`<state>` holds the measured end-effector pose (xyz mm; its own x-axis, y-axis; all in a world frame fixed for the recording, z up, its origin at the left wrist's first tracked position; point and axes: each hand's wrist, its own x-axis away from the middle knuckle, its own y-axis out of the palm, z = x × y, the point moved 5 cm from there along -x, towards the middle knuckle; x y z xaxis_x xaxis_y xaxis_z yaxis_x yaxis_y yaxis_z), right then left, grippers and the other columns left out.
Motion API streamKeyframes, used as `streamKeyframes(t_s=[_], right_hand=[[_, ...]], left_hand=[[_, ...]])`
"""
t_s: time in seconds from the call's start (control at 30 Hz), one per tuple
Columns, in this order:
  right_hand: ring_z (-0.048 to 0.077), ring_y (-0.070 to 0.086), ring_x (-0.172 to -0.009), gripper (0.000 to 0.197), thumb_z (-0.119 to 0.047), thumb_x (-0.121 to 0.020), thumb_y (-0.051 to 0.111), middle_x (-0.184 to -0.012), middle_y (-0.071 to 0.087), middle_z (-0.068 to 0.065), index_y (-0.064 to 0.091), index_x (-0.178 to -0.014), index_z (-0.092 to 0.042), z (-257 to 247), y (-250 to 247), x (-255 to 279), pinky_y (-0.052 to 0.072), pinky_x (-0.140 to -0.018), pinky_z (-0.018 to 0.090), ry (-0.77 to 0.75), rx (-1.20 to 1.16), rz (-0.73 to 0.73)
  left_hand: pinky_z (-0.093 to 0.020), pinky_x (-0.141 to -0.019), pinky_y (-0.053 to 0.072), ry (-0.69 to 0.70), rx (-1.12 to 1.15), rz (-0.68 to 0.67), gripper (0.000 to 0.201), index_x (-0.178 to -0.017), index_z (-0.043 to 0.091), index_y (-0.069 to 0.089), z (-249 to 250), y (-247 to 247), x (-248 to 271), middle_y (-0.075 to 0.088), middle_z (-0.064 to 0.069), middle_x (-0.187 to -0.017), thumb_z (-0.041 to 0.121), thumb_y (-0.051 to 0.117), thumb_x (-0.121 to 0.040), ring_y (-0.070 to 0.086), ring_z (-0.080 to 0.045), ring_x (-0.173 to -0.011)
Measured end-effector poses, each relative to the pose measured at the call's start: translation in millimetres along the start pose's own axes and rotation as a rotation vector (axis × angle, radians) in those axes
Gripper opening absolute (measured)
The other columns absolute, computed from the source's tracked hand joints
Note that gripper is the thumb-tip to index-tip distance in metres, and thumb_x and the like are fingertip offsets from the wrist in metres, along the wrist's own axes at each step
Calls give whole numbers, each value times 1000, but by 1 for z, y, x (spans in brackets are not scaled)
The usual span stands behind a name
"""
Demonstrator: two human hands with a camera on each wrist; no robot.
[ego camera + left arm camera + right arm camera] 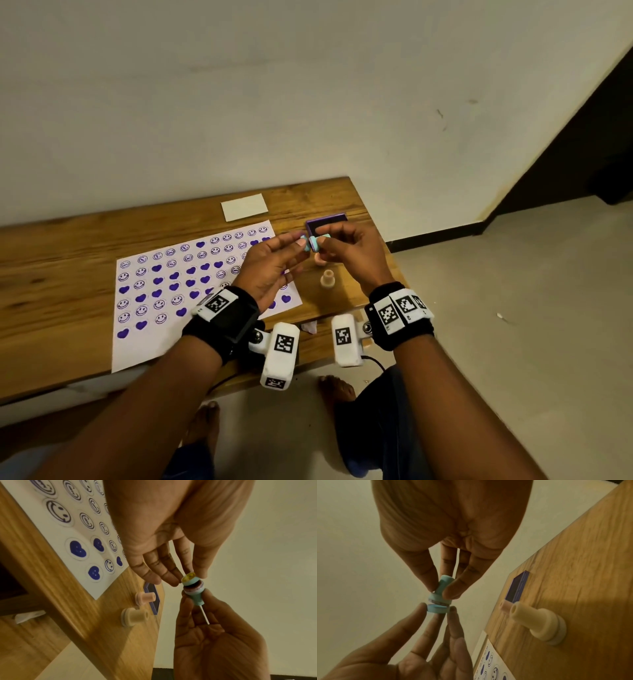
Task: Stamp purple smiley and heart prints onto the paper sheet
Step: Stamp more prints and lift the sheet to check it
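A teal stamp [319, 242] is held above the table's right end, near the purple ink pad [325, 222]. My right hand [325, 240] pinches its stem [444, 582] between thumb and fingers. My left hand [300, 240] pinches the teal cap [189, 581] by its rim. The cap [436, 608] sits a small gap off the stamp's dark inked face [193, 587]. The paper sheet [178, 281] lies to the left, covered with several rows of purple smileys and hearts; my left hand hides part of its right edge.
A pink stamp [320, 260] and a cream stamp [327, 278] stand upright on the wooden table [68, 246] below my hands. A white card [244, 207] lies at the back by the wall. The table's right edge drops to the floor.
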<state>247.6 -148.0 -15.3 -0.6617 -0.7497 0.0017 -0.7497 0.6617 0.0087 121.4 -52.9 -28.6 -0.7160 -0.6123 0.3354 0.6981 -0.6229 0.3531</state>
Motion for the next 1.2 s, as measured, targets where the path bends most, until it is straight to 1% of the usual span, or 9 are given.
streamKeyframes(t_s=[0.23, 0.37, 0.63, 0.73, 0.83, 0.9, 1.0, 1.07, 1.2], right_hand=[[30, 72, -83, 13, 1, -86, 70, -93, 75, 19, 74, -97, -5, 1, -2, 0, 59, -78, 48, -7, -76, 12], [33, 72, -86, 16, 1, -85, 72, -97, 74, 23, 73, -101, 0, 2, -4, -1, 59, -81, 47, -3, -139, 12], [34, 73, -89, 14, 0, -85, 72, -95, 75, 19, 74, -98, -5, 1, -6, 1, 59, -82, 49, -4, -141, -49], [37, 73, -90, 16, 0, -83, 74, -95, 75, 18, 75, -98, -7, 1, -4, 2, 60, -82, 50, -18, -7, -104], [27, 74, -87, 17, -2, -79, 80, -92, 77, 9, 76, -94, -11, 1, -1, 0, 61, -82, 44, -36, 172, -120], [14, 73, -84, 20, -11, -76, 84, -93, 76, 1, 78, -95, -14, 4, -13, -5, 61, -83, 35, -61, 397, 11], [8, 68, -85, 27, -21, -76, 84, -98, 75, -3, 77, -102, -19, 9, -39, -12, 54, -80, 22, -28, 743, 242], [13, 67, -88, 28, -21, -78, 82, -100, 74, 0, 76, -105, -18, 15, -48, -13, 50, -81, 22, 41, 850, 289], [23, 67, -102, 27, -19, -81, 79, -109, 72, 7, 74, -107, -17, 29, -48, -15, 52, -95, 35, 155, 968, 232]], left_hand=[[-22, -66, 54, 11, 11, -15, 32, -119, 9, 64, 2, 6, 2, 72, -7, -109, 9, 64, -87, 69, -17, -99], [-24, -73, 53, 30, 5, -15, 34, -118, 7, 64, 5, 9, 1, 72, -10, -109, 8, 66, -84, 69, -18, -98], [-32, -86, 51, 92, -113, 25, 29, -109, 6, 69, 11, 10, 0, 73, -11, -100, 9, 70, -79, 70, -19, -91], [-34, -90, 52, 118, -217, 10, 32, -113, 5, 68, 7, 3, 1, 72, -10, -105, 8, 71, -80, 68, -24, -102], [-19, -79, 55, 171, -389, -19, 40, -122, 10, 64, 6, -2, 4, 72, -1, -106, 10, 72, -83, 69, -9, -95], [-13, -72, 51, 186, -557, -14, 49, -131, 17, 57, 5, -6, 7, 66, 6, -114, 22, 71, -85, 67, -1, -94], [-28, -90, 50, 226, -748, 113, 46, -127, 25, 60, 9, -39, 15, 60, 7, -126, 42, 67, -84, 58, -9, -111], [-31, -95, 46, 248, -844, 184, 38, -118, 27, 66, 12, -70, 25, 60, 7, -126, 43, 68, -84, 55, -9, -114], [-28, -92, 40, 255, -1091, 298, 32, -112, 25, 69, 12, -127, 47, 60, 2, -123, 35, 72, -82, 54, -13, -111]])
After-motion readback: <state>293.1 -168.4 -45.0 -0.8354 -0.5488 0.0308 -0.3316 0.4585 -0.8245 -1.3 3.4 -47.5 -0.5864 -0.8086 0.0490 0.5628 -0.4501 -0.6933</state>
